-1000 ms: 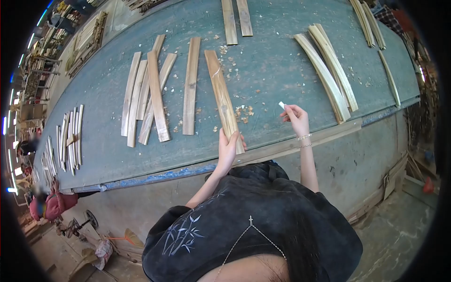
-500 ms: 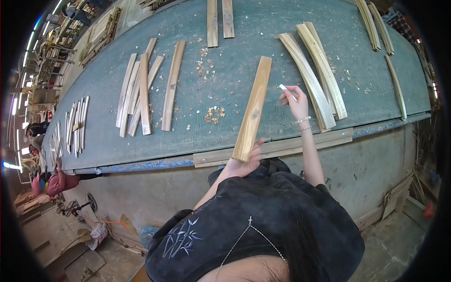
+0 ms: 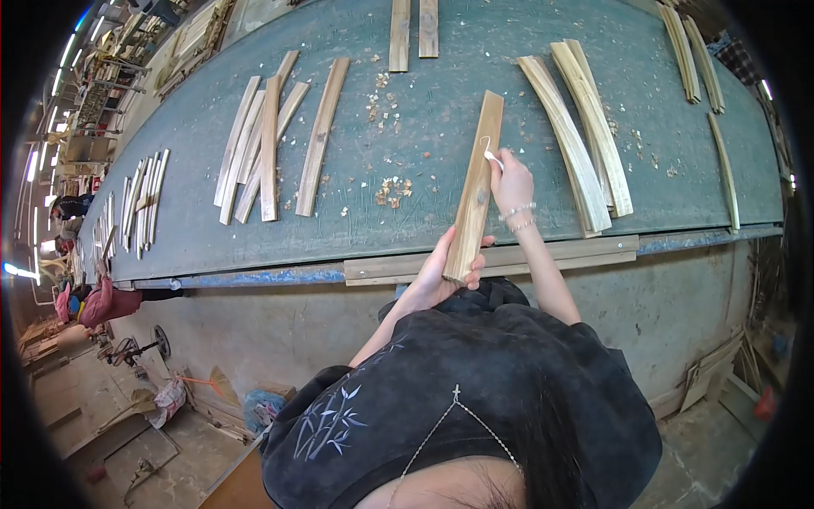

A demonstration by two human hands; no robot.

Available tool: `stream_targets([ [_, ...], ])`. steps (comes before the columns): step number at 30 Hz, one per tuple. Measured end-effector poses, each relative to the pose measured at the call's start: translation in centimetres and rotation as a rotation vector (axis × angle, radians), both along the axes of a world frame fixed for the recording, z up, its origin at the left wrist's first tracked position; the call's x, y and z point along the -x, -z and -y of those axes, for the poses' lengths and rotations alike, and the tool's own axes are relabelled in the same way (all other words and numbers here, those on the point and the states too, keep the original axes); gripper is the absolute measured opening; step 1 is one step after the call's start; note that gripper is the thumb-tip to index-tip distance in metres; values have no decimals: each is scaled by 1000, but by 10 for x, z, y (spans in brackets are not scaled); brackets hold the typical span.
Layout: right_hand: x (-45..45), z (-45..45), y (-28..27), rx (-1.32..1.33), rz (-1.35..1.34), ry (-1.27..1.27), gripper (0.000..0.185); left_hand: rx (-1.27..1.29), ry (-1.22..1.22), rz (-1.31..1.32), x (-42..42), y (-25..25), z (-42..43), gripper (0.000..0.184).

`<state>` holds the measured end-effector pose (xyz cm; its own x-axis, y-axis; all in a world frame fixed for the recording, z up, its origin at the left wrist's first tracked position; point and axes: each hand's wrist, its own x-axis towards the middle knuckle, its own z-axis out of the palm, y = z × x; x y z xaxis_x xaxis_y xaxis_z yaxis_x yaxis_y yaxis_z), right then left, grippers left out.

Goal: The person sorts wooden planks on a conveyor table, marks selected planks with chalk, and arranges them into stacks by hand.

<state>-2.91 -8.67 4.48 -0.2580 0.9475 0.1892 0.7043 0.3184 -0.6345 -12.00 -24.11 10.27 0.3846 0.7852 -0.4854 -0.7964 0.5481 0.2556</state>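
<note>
My left hand (image 3: 441,270) grips the near end of a wooden slat (image 3: 475,191), which has a dark knot around its middle and points away from me above the table. My right hand (image 3: 513,185) pinches a white stick of chalk (image 3: 493,157), its tip touching the slat's upper face. A thin white curved mark (image 3: 485,140) shows on the wood just beyond the tip.
The green table (image 3: 407,144) carries wood shavings (image 3: 393,191) and groups of slats: left (image 3: 270,148), right (image 3: 593,127) and far side (image 3: 399,34). A wooden strip (image 3: 492,257) lines the near edge. A person in pink (image 3: 110,304) is at far left.
My right hand has moved left and brought the chalk onto the slat, where a white mark now shows. The left hand has shifted slightly right and up, wrapping the slat's near end.
</note>
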Motion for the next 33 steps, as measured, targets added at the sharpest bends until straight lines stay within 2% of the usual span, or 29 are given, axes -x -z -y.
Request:
stream_targets([
  [4,-15,37,-37,75,166,-26,14,-41,19,88,-5,6,0,61],
  [6,-29,45,-55,322,-149,-159,13,114,-22,-128,-10,-13,-3,55],
  [7,-40,40,-52,284,-229,-39,13,107,-10,-119,-12,-7,-5,55],
  [8,-57,30,-45,241,-307,74,12,105,14,-215,-14,3,-9,52],
  [11,-116,10,-35,367,-589,215,15,92,53,-361,-21,26,-19,42],
  [13,-145,10,-39,355,-687,261,16,-13,17,-643,-35,33,-26,41],
  [17,-188,25,-33,300,-721,358,18,-212,-28,-880,-69,18,-51,43],
  [19,-201,38,-28,277,-729,398,18,-332,-79,-872,-89,27,-76,45],
  [23,-213,56,-26,267,-747,515,18,-346,-133,-851,-134,40,-131,45],
  [25,-219,62,-26,283,-775,540,18,-297,-84,-803,-153,49,-146,45],
  [29,-230,74,-27,243,-757,595,17,-291,-148,-897,-190,102,-161,43],
  [31,-235,80,-27,230,-743,599,17,-347,3,-1108,-191,109,-164,46],
  [32,-237,84,-26,222,-731,608,17,-328,61,-1122,-189,110,-165,46],
  [33,-238,88,-27,221,-711,623,18,-456,14,-1176,-189,117,-165,46],
])
